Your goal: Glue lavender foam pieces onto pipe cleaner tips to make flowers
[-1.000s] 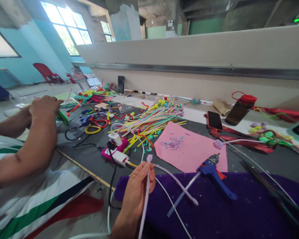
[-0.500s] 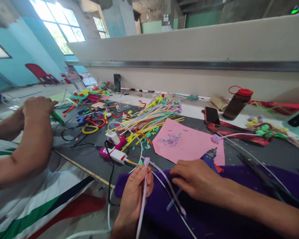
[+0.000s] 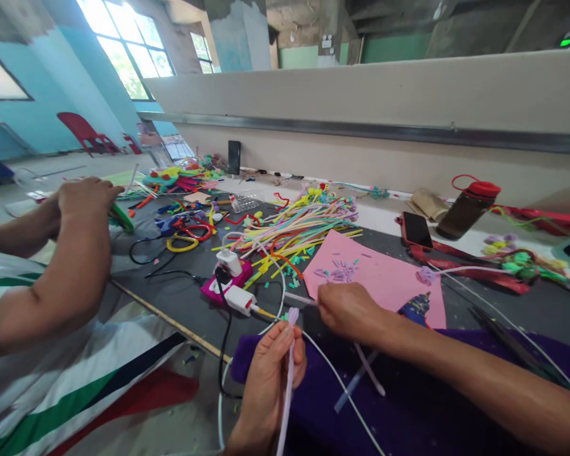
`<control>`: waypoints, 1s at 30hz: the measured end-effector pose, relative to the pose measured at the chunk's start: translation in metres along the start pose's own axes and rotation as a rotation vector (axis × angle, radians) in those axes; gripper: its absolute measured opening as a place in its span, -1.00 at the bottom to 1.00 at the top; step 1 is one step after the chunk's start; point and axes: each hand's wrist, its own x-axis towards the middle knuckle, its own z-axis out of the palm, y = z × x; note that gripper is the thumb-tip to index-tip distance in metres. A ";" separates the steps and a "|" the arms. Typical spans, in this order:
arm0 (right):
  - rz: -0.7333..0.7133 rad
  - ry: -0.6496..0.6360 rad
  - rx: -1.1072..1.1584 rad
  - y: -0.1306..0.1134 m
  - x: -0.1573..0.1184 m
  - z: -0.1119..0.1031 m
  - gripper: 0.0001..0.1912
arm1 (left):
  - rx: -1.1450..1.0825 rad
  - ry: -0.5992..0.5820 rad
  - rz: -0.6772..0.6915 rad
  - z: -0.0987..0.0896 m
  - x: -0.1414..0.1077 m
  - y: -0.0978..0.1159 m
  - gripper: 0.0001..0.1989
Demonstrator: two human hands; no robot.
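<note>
My left hand (image 3: 278, 367) pinches a pale purple fuzzy stem (image 3: 287, 392) just below its small bunched top (image 3: 292, 315), near the bottom middle. To its right, my right hand (image 3: 344, 310) is closed around another pale purple stem (image 3: 301, 299), one end showing left of the fist and the other hanging below. Behind that hand lies a pink sheet (image 3: 384, 272) with small purple pieces (image 3: 339, 271) on it. A blue glue gun (image 3: 415, 310) rests at the sheet's lower right. Beneath both hands spreads a purple cloth (image 3: 323, 392).
A magenta power strip (image 3: 240, 275) with plugs and cables sits left of my hands. Behind are piled coloured stems (image 3: 285, 234), a phone (image 3: 415, 231) and a dark bottle (image 3: 469, 209). Scissors (image 3: 503, 339) lie at the right. At the left, another person's arm (image 3: 76, 253) reaches over the table.
My right hand has moved up and slightly left, closing around the loose purple stem. My left hand still holds its stem. The camera view has shifted slightly.
</note>
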 end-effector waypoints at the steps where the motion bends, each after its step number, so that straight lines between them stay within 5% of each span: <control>1: 0.030 0.026 0.039 0.006 -0.001 -0.007 -0.81 | -0.015 0.007 0.006 0.000 0.000 0.000 -0.91; 6: 0.161 0.074 0.377 0.044 -0.013 -0.028 -0.88 | -0.035 0.054 0.076 0.003 -0.001 -0.001 -0.90; 12: 0.278 0.044 0.860 0.072 -0.035 -0.021 -0.94 | 0.029 0.180 0.134 0.008 -0.002 -0.004 -0.86; 17: 0.282 0.036 1.142 0.081 -0.049 -0.017 -0.81 | 0.102 0.094 0.062 0.025 0.001 -0.005 -0.88; 24: 0.323 0.086 1.332 0.094 -0.067 -0.019 -0.74 | -0.066 -0.089 0.011 0.045 0.018 0.007 -0.92; 30: 0.389 0.287 1.392 0.122 -0.083 -0.026 -0.76 | -0.033 0.136 0.288 0.039 0.027 0.020 -0.88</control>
